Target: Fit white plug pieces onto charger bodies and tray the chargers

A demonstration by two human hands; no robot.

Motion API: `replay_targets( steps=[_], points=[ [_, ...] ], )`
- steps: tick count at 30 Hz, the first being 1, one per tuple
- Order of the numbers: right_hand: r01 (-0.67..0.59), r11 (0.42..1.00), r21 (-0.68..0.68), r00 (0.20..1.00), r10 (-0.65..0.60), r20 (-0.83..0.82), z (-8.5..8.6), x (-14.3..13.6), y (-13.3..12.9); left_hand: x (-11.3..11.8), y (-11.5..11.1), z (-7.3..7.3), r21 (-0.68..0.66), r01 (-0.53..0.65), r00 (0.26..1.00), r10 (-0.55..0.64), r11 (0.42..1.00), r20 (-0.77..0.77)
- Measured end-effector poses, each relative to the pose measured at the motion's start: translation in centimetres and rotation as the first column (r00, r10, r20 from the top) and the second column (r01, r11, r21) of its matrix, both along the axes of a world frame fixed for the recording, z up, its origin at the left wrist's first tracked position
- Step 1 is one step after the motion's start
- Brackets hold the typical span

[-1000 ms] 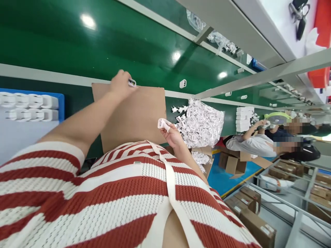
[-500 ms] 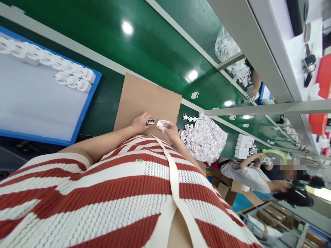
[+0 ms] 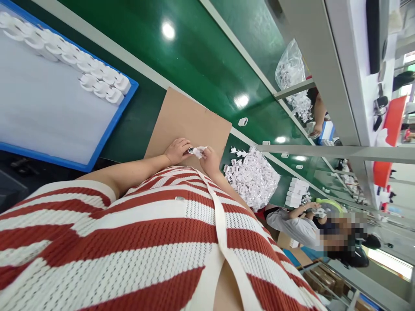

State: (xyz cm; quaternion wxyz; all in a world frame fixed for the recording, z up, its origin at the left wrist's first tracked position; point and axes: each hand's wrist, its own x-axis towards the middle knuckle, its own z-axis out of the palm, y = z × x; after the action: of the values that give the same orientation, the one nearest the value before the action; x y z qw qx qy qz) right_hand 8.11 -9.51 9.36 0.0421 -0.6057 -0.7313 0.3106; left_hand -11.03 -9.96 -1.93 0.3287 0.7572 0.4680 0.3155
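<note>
Over a sheet of brown cardboard (image 3: 191, 119), my left hand (image 3: 177, 150) is closed around a small white plastic housing (image 3: 191, 150), its dark open end facing right. My right hand (image 3: 210, 160) pinches a small white plastic part (image 3: 199, 152) against that open end. Fingers cover much of both pieces, so I cannot tell whether one sits inside the other. To the right of my right hand lies a heap of small white plastic parts (image 3: 251, 179) in a clear bag, with a few loose ones beside it.
At left, a blue-rimmed tray (image 3: 106, 131) holds rows of white housings (image 3: 94, 69). A lone white housing (image 3: 243, 122) lies on the green belt (image 3: 207, 73), with others farther right. A metal frame (image 3: 337, 149) crosses at right. Co-workers sit beyond.
My right hand has brought its white part leftward to the open end of the housing in my left hand. The head view has shifted and tilted slightly.
</note>
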Motion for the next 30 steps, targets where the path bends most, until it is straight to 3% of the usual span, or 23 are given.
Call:
replay_targets(
  steps=[3, 8, 19, 24, 30],
  points=[
    [-0.184, 0.982, 0.031, 0.957, 0.172, 0.232, 0.3, -0.6, 0.4, 0.1, 0.0, -0.1, -0.022, -0.004, 1.000, 0.005, 1.000, 0.021],
    [-0.343, 0.939, 0.001, 0.892, 0.325, 0.313, 0.2, -1.2, 0.8, 0.1, 0.0, 0.0, -0.021, -0.001, 1.000, 0.001, 1.000, -0.002],
    [-0.391, 0.918, -0.067, 0.836, 0.385, 0.391, 0.0, -2.3, 1.2, 0.1, 0.1, -0.1, -0.003, -0.009, 1.000, 0.009, 1.000, 0.011],
    [-0.463, 0.880, -0.106, 0.782, 0.462, 0.419, -0.2, -3.0, 1.4, 0.1, 0.2, -0.2, -0.023, -0.007, 0.999, 0.007, 1.000, 0.036],
    [-0.458, 0.882, -0.113, 0.791, 0.462, 0.402, -0.4, -3.2, 1.8, 0.0, 0.2, -0.3, -0.052, -0.007, 0.999, 0.009, 0.999, 0.046]
  ],
)
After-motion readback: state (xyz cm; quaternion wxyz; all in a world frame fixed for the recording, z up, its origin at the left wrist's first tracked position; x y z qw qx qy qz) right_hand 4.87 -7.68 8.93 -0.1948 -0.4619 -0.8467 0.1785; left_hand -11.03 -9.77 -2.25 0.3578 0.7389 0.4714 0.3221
